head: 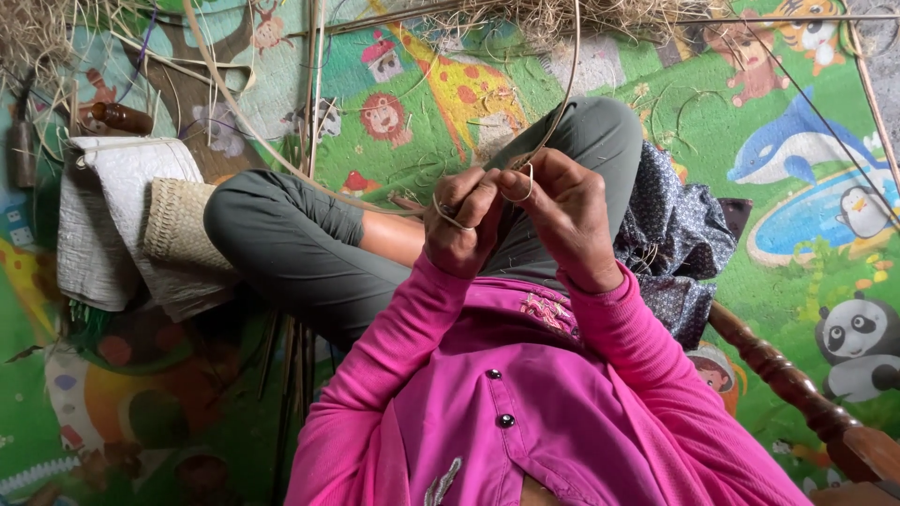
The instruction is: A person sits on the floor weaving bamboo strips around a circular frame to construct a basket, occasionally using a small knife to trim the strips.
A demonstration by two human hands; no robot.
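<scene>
Sitting cross-legged on a colourful play mat (797, 281), the person in a pink top (525, 403) holds both hands close together just above the knees. The left hand (461, 230) has its grip pressed together around a thin pale cane strip (441, 208), which curls in a small loop below the fingers. The right hand (567, 220) also has its grip pinching the same strip, with another small loop showing at the thumb. From the hands the strip goes up and away in a long curve across the mat.

To do this bending well, I judge that both hands should stay close to each other, so the short part between them does not crack, and the pressure should be slow and even. The long free end can catch on the loose fibres, so it is better to keep it lifted.

Beside the left knee lies a small woven basket piece (178, 223), touching a folded white sack (122, 215). A little farther is a brown bottle (120, 118). At the right, a carved wooden leg (797, 389) crosses the mat. At the far edge lies a heap of dry straw fibres (562, 17).
</scene>
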